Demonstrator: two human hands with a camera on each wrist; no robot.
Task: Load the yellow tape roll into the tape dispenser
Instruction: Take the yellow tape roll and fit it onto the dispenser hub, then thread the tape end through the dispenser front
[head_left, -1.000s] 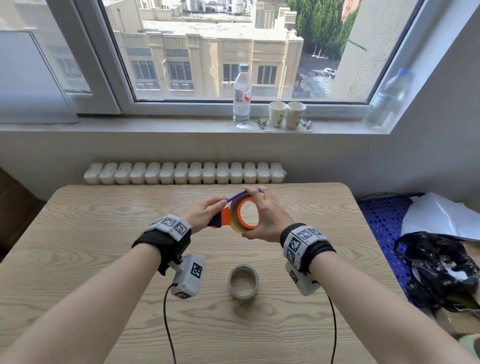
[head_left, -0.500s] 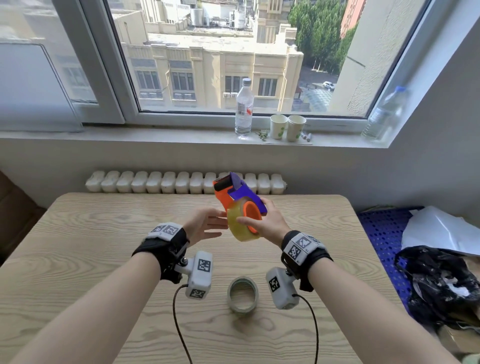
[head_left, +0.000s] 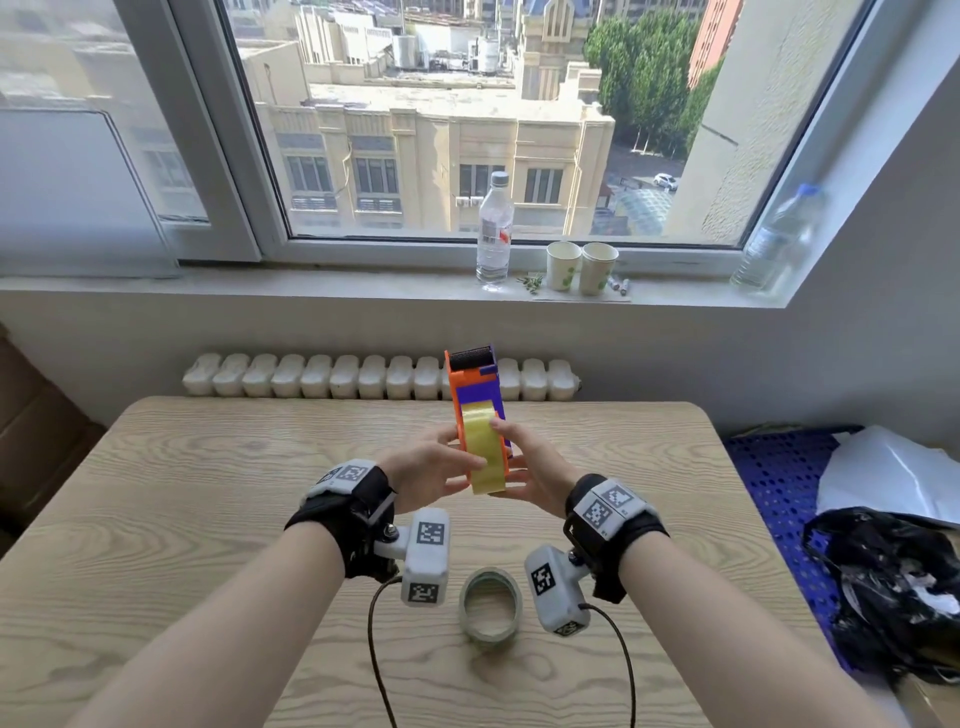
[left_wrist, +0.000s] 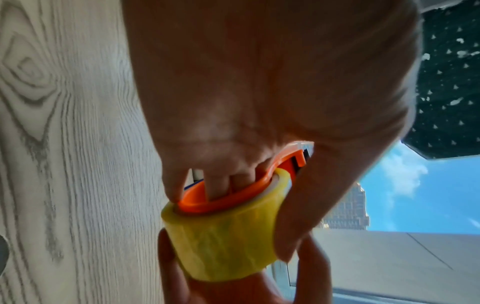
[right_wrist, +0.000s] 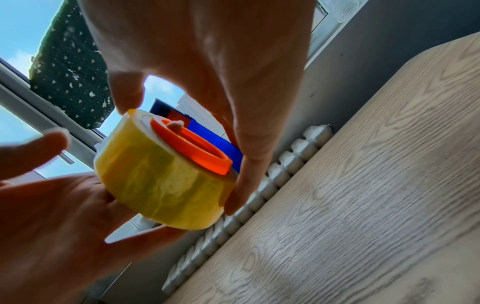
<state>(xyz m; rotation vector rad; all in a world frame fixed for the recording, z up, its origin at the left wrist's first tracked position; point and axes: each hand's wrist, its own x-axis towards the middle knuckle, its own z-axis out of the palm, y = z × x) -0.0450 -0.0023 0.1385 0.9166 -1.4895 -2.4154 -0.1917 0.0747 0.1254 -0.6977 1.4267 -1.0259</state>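
Vs 0.5 s ago: tape dispenser (head_left: 475, 395) turned upright, roller end up at frame centre; left hand (head_left: 434, 470) now closed in on yellow tape roll (head_left: 485, 457). Roll looks seated on orange hub (right_wrist: 192, 146), so prob. pressing home. Right hand (head_left: 530, 470) fingers clamp the roll's other side; roll sits between both palms, above table (head_left: 208, 467).

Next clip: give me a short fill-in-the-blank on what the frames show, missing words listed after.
1. The yellow tape roll sits around the dispenser's ____ hub.
2. The tape dispenser is held above the table by ____ hands.
3. A second tape roll lies on the ____.

Missing words: orange; both; table
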